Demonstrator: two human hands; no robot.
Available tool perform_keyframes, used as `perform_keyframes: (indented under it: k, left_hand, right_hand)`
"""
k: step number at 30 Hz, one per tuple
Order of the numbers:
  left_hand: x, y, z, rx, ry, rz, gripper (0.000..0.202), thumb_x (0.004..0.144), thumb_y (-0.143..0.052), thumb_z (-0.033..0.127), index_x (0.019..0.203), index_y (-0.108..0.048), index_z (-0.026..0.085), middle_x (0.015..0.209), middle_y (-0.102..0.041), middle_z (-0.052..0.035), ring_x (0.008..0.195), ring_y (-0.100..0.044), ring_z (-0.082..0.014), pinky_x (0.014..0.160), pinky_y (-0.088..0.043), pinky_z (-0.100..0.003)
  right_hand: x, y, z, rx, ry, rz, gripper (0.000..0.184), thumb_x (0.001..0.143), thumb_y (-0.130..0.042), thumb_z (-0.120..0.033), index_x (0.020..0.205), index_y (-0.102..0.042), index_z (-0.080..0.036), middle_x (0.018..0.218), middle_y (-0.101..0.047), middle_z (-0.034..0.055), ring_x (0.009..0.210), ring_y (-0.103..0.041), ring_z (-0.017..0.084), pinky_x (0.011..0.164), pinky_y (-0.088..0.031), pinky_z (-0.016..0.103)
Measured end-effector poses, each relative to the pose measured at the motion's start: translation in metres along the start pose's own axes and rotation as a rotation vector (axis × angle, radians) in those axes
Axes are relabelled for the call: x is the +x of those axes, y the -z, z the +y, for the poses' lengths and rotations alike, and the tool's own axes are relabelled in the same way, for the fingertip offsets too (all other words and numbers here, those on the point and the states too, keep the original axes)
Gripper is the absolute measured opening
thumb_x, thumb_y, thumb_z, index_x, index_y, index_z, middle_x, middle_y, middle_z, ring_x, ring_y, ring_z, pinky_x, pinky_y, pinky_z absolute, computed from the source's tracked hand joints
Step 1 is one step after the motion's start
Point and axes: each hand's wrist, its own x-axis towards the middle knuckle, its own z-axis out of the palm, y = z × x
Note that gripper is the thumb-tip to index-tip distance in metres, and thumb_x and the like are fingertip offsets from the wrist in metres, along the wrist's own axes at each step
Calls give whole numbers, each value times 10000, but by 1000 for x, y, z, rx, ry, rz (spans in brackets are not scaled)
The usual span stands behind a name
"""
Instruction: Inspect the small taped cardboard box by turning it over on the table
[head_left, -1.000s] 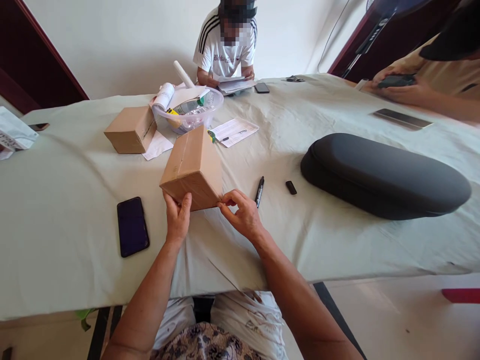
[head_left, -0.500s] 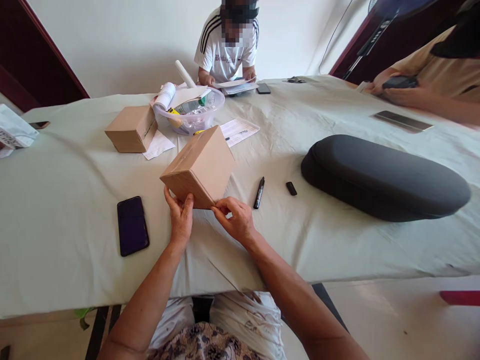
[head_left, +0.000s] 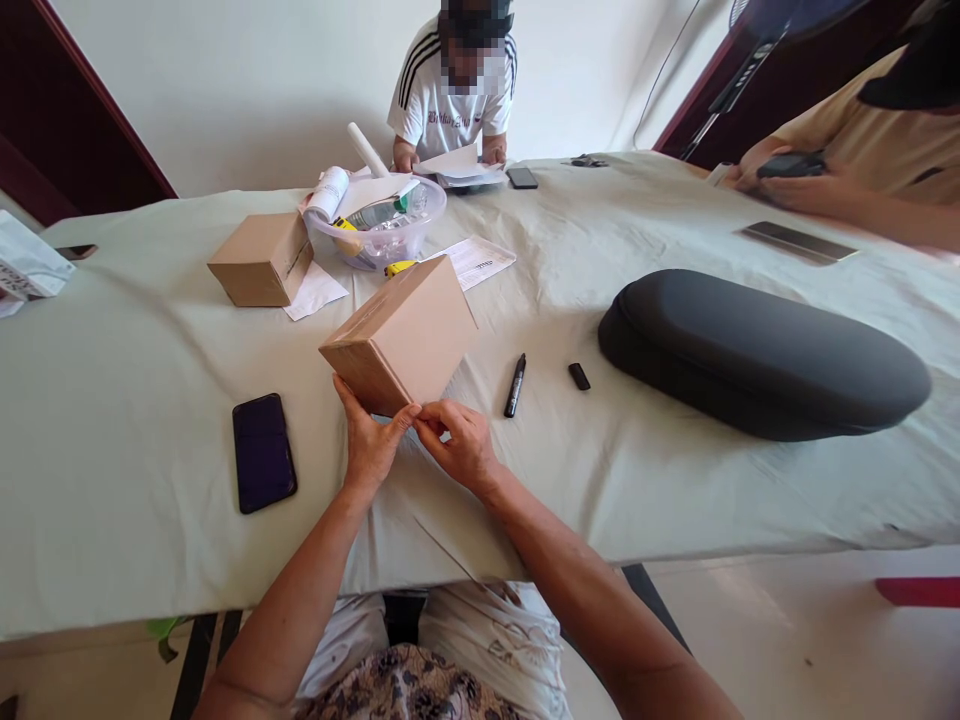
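A plain brown cardboard box (head_left: 401, 335), sealed with clear tape along its top seam, sits tilted on one lower corner on the cloth-covered worktop (head_left: 112, 420). The left hand (head_left: 369, 440) cups that near corner from below, fingers closed on it; the right hand (head_left: 457, 440) pinches the same corner. A dark phone (head_left: 262, 452) lies left of the box, a black marker (head_left: 515, 384) right.

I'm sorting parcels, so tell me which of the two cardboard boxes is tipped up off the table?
The nearer cardboard box, tilted between the left hand and right hand. The other box lies flat by the plastic bowl.
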Motion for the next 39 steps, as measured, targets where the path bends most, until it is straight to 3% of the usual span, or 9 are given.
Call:
perform_keyframes:
  k: [6,11,16,27,31,39]
  left_hand:
    - [-2,-1,2,27,-48,17,1303,646,-898,501,1606,-58,235,1614,-347,-215,1523,-341,-334,1192,-386,-455]
    - [-1,-2,3,5,-53,27,1197,714,-854,475,1603,-86,247,1582,-397,-200,1489,-405,-308,1170,-420,-434]
    - [3,2,10,-35,-31,27,984,791,-766,495,1575,-235,229,1540,-467,-177,1409,-499,-304,1161,-422,-446]
    - [11,13,15,-112,-42,-55,563,865,-639,521,1327,-591,203,1337,-648,-98,1253,-602,-269,1031,-486,-364]
    - [18,21,13,-128,31,-50,485,864,-612,544,1226,-636,222,1221,-693,-68,1149,-645,-251,916,-531,-335]
    - [28,31,7,-166,45,-17,462,860,-586,605,1083,-681,212,1016,-721,-46,1066,-671,-254,906,-546,-356]
  right_hand:
    - [-2,-3,2,-34,-20,-54,174,962,-546,-205,791,-552,-235,606,-590,-34,519,-519,98,532,-417,234]
    - [-2,-2,3,-31,-37,-103,188,988,-552,-269,807,-587,-229,646,-644,-14,548,-553,106,562,-445,242]
    - [0,7,9,-27,-61,-128,186,962,-638,-411,934,-649,-228,736,-684,9,594,-596,124,598,-495,258]
    - [5,22,33,-27,-293,94,104,915,-685,-348,892,-671,-248,711,-646,-13,602,-580,128,606,-501,272]
    - [9,29,36,-42,-354,173,115,902,-694,-350,853,-666,-249,707,-637,-13,603,-568,133,604,-508,280]
    - [12,37,40,-162,-447,355,222,841,-760,-436,920,-662,-253,862,-627,17,690,-563,151,616,-493,298]
